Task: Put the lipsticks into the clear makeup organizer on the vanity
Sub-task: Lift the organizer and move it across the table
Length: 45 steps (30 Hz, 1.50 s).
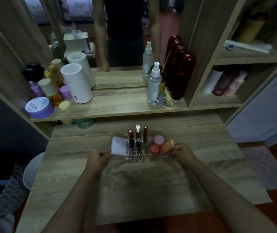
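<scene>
Gripping the organizer [138, 157] at its two ends, the left hand [97, 159] closes on the left corner and the right hand [182, 154] on the right corner, fingers curled over the clear rim, so both hands are shut on the tray rather than on any lipstick. It sits on the lower surface of the vanity [151, 182], near the middle and just ahead of the person. Judging by how things lie, the task looks close to finished: three slim upright tubes stand side by side in the back row of the small central slots, a dark red lipstick [131, 138] on the left, a silver-capped tube [138, 135] in the middle and a brown one [145, 134] on the right. No loose lipstick shows on the desk around the tray, so nothing plainly remains to be loaded; what is left is probably only settling the tray in place. The front slots appear empty, though the dim light makes that hard to confirm. Also in the tray are one white packet [119, 146] in the left compartment and, in the right one, a pink round jar [159, 139], a coral round jar [155, 148] and one orange tube [167, 145] lying tilted.
</scene>
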### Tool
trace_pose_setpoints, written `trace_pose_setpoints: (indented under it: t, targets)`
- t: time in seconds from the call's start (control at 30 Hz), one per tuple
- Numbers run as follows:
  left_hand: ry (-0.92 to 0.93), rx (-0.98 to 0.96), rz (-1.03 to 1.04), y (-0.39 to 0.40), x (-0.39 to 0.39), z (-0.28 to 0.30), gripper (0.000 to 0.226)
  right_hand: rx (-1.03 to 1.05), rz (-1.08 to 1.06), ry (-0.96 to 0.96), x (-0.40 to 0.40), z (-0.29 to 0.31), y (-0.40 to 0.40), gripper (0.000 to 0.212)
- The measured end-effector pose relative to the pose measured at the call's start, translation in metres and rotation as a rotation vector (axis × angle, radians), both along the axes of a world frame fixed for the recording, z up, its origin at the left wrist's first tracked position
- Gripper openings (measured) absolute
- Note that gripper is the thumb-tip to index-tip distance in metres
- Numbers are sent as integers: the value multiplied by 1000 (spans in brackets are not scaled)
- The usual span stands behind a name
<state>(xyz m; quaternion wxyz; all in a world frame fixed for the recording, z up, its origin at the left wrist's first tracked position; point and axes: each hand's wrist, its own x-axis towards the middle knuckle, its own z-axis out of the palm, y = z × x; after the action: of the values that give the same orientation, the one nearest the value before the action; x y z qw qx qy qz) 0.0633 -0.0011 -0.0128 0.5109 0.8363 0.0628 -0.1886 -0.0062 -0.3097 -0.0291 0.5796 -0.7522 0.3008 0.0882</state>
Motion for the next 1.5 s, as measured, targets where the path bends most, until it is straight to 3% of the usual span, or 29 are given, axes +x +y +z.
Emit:
trace_pose_setpoints:
  t: [0.23,0.43,0.6,0.7,0.87,1.5]
  targets:
    - [-19,24,-73,-47,-4,-5,16,-46,-44,-10,-18,-2,-48,15]
    - [-8,56,-170,-99,-12,-6,7,-59,-145,12,-34,-2,-101,17]
    - [6,68,-190,-142,-20,-7,15,-90,-178,35,-46,2,-145,17]
    - [-37,103,-247,-167,-24,-6,5,-108,-220,46,-52,5,-165,16]
    - [-50,89,-288,-201,-29,-3,13,-102,-281,27,-59,9,-193,16]
    - [-71,52,-343,-235,-33,0,8,-5,-278,39,-66,24,-224,24]
